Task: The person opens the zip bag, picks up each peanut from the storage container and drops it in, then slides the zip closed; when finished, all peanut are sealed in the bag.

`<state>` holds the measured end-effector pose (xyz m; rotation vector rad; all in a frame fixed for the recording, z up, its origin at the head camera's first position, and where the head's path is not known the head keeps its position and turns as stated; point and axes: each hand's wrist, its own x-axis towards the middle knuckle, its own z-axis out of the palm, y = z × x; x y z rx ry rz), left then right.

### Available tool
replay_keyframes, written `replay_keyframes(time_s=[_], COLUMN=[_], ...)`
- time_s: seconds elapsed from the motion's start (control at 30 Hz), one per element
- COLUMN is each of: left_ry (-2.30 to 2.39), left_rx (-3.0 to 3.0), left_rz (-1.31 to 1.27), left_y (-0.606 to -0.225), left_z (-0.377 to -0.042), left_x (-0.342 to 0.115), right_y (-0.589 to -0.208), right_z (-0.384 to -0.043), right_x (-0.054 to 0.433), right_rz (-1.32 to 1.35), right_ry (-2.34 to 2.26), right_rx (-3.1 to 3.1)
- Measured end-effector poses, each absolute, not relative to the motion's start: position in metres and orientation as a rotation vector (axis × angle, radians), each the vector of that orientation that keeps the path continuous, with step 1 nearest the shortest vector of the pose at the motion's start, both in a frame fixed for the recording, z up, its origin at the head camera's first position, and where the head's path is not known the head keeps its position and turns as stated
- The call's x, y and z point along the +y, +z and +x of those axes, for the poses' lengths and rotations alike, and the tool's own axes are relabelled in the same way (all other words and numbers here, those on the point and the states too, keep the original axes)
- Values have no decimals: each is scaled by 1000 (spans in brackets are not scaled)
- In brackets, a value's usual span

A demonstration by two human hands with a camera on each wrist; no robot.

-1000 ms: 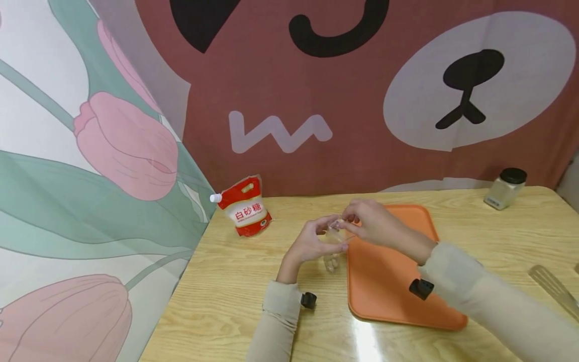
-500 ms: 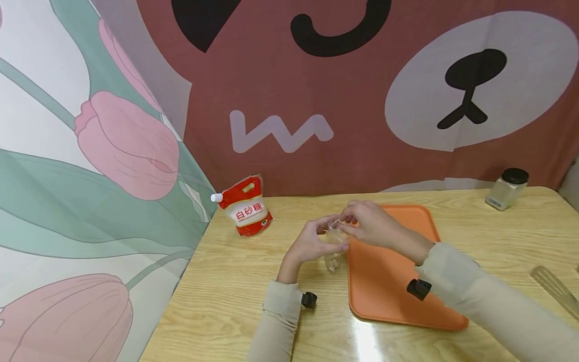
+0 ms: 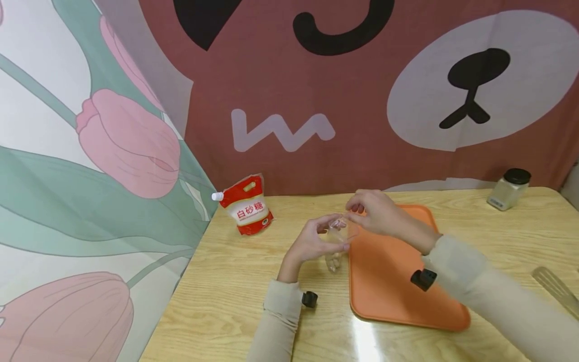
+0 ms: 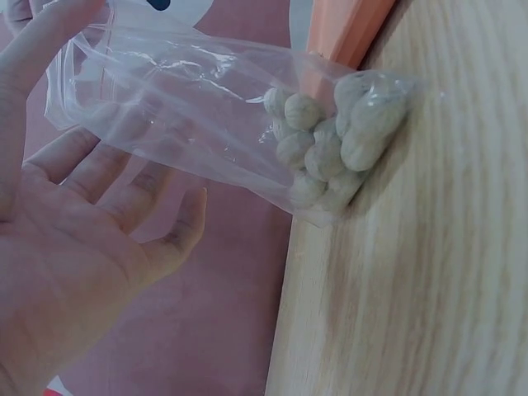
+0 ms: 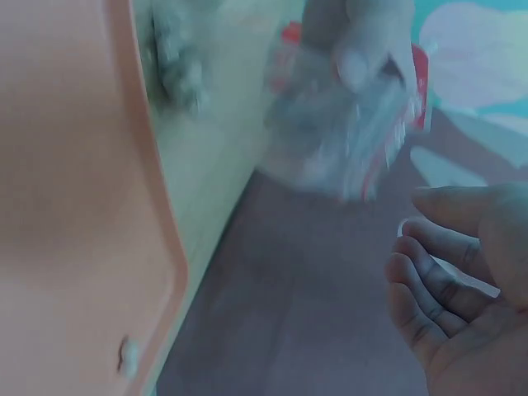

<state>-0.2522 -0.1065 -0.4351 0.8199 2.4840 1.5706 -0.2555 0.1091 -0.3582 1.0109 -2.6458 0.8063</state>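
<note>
My left hand [image 3: 316,241] grips the upper part of a clear plastic bag [image 4: 214,91], its fingers spread around the mouth. Unshelled peanuts [image 4: 326,148] fill the bag's lower end, close over the wooden table. In the head view my right hand [image 3: 377,213] is just right of the bag's mouth, above the tray's far left corner. From the right wrist, its fingers [image 5: 433,305] look loosely bent, with a gap between them and the bag and nothing seen in them. The orange tray [image 3: 398,281] lies right of the bag, with a small pale piece [image 5: 128,356] near its edge.
A red and white sugar pouch [image 3: 250,208] with a white cap stands at the back left. At the back right is a clear jar [image 3: 506,193] with a black lid. A slotted spatula [image 3: 554,286] lies at the right. Behind the table hangs a printed cloth [image 3: 289,166].
My right hand has drawn slightly up and right from the bag's mouth, where its fingers were working. The mouth looks wider. My left hand stays in place with the bag.
</note>
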Motion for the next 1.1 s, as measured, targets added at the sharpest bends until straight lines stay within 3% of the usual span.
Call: replay_keyframes(time_s=[0.23, 0.57, 1.1], left_ry=[1580, 1558, 1558], left_rx=[2450, 2459, 2463], left_rz=[801, 802, 792], left_y=[-435, -436, -437], left_z=[-253, -254, -255], left_x=[-106, -106, -107], right_y=[-368, -435, -466], right_z=[-286, -333, -341], right_x=[137, 173, 178], right_rz=[883, 776, 769], right_ry=[792, 778, 802], right_rx=[-2750, -2918, -2901])
